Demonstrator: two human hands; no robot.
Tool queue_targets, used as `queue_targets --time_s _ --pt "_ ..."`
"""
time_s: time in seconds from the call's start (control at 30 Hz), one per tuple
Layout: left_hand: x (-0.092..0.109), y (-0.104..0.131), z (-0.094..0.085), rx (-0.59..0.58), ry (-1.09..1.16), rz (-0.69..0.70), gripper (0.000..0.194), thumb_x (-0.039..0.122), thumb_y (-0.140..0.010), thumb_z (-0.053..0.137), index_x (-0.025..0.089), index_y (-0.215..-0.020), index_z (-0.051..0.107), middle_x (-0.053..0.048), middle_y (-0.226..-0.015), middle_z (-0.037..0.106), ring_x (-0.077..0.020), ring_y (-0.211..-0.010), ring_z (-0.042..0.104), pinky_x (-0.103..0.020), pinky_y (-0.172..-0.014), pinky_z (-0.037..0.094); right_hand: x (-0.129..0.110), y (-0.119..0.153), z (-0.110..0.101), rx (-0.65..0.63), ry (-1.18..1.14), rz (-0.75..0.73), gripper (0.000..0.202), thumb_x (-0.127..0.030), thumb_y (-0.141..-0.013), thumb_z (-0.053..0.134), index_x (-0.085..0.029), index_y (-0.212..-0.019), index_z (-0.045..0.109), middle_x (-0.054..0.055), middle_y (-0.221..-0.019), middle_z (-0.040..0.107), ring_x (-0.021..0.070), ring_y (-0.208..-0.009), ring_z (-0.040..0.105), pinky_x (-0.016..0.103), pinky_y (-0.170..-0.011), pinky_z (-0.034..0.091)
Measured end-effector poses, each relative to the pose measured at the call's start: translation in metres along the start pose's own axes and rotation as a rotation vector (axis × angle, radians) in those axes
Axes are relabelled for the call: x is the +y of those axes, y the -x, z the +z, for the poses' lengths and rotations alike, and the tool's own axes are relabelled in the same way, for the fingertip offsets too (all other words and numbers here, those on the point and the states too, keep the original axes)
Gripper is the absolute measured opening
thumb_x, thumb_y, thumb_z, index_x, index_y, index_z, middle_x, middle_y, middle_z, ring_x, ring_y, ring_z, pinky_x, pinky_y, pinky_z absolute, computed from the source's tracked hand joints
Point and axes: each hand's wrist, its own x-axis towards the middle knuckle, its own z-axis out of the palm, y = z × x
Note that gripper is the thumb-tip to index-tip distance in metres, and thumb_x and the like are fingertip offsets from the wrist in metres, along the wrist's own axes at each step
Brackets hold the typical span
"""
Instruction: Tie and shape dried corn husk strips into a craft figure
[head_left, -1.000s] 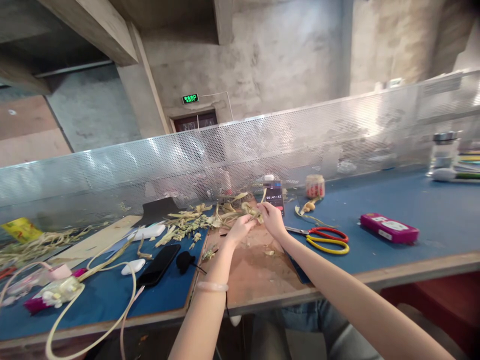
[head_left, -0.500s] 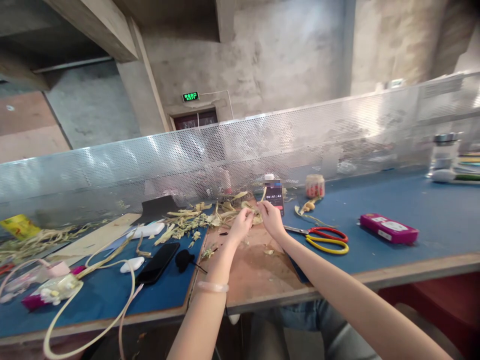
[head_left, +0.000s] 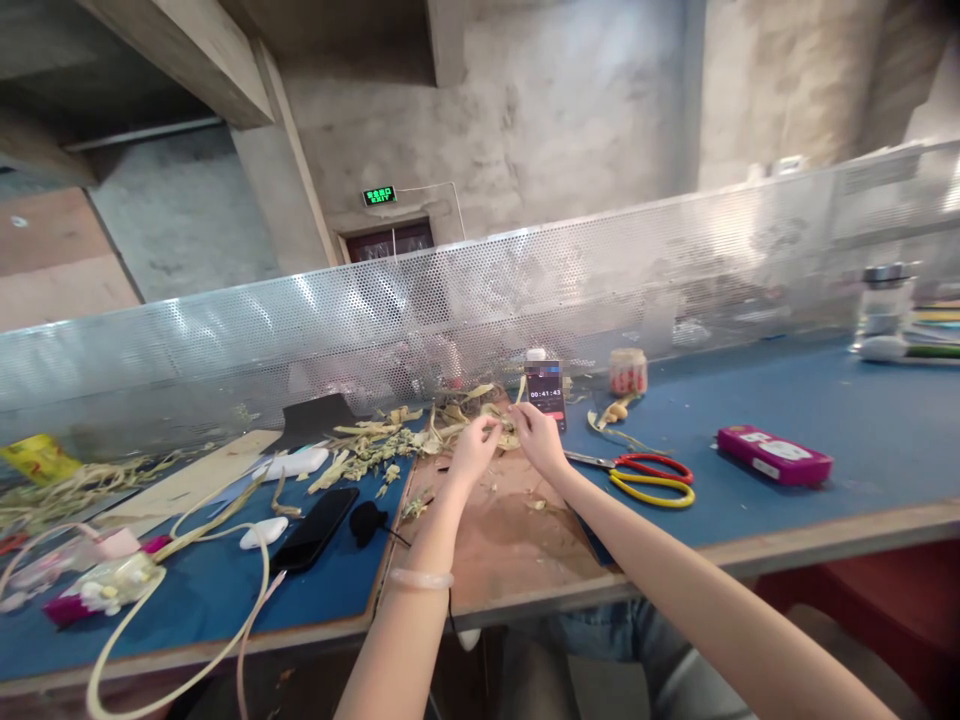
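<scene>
My left hand (head_left: 477, 450), with a pale bangle on its wrist, has its fingers pinched together over the brown board (head_left: 517, 540). Close on its right, my right hand (head_left: 537, 438) is also closed, fingertips at a pale strip of dried plant (head_left: 520, 392). What the left fingers hold is too small to make out. Dried plant pieces (head_left: 439, 432) lie around and behind both hands. Just beyond the right hand a phone (head_left: 545, 385) stands upright, showing a running timer.
Scissors (head_left: 652, 478) with red and yellow handles lie right of my hands, near a jar (head_left: 628, 371) and a magenta box (head_left: 774, 455). On the left are a black phone (head_left: 316, 528), cables and more plant pieces (head_left: 367, 448). A perforated metal screen (head_left: 465, 300) runs behind.
Both hands have stayed close together with little movement. The pale strip near the right fingers leans slightly differently, and the whole view has shifted a little.
</scene>
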Motion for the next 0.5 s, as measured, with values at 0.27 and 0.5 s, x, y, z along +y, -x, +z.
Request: queue_targets --time_s 0.27,0.5 --pt "-0.001 0.0008 -0.0022 0.049 -0.075 -0.015 0.027 0.03 -0.089 0.053 0.014 -0.11 0.056 -0.007 -0.107 0.06 -0.0184 -0.088 0.061 -0.037 -0.075 0.052 -0.0007 0.0005 0.004 0.014 0.005 0.001 0.024 -0.03 -0.091 0.052 -0.015 -0.109 0.057 0.006 -0.106 0.061 0.0171 -0.086 0.061 0.035 -0.073 0.053" --pt "0.0026 0.0013 -0.0026 0.105 -0.132 -0.039 0.028 0.03 -0.089 0.053 0.014 -0.111 0.055 -0.007 -0.108 0.06 -0.0188 -0.089 0.061 -0.038 -0.076 0.052 0.0001 0.0019 0.0063 0.01 0.044 0.007 0.025 -0.029 -0.091 0.052 -0.015 -0.11 0.056 0.006 -0.106 0.06 0.0173 -0.087 0.061 0.036 -0.074 0.053"
